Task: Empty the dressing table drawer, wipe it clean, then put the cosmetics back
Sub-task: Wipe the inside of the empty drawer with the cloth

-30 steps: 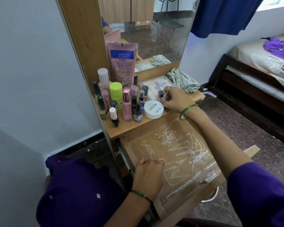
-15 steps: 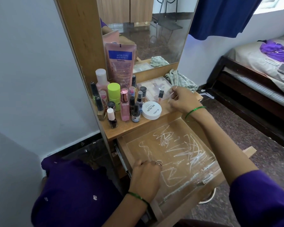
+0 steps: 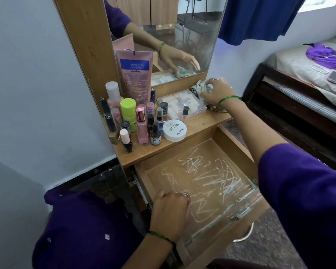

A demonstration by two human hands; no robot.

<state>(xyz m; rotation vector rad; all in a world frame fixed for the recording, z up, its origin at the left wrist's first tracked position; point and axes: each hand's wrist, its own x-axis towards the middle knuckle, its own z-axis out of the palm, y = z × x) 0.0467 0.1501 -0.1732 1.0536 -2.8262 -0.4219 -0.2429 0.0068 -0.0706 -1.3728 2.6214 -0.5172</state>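
The wooden drawer (image 3: 239, 146) is pulled out and holds nothing; its bottom is streaked with white powdery marks. My left hand (image 3: 170, 212) rests curled on the drawer's left edge. My right hand (image 3: 215, 93) grips a crumpled pale checked cloth (image 3: 198, 88) at the back right of the dressing table top (image 3: 198, 125). Several cosmetics stand on that top: a white nail polish remover tub (image 3: 175, 130), a clear plastic box (image 3: 182, 102), a pink Vaseline tube (image 3: 135, 71), a lime-capped bottle (image 3: 128, 113) and small nail polish bottles (image 3: 155, 131).
A mirror (image 3: 173, 35) rises behind the table top and reflects my right hand. A bed (image 3: 303, 78) with a phone and a purple cloth stands at the right. A blue curtain (image 3: 256, 18) hangs above it. The wall is close on the left.
My right hand has left the small bottle by the clear box and moved back and right to grip the cloth. My left hand has stayed on the drawer edge.
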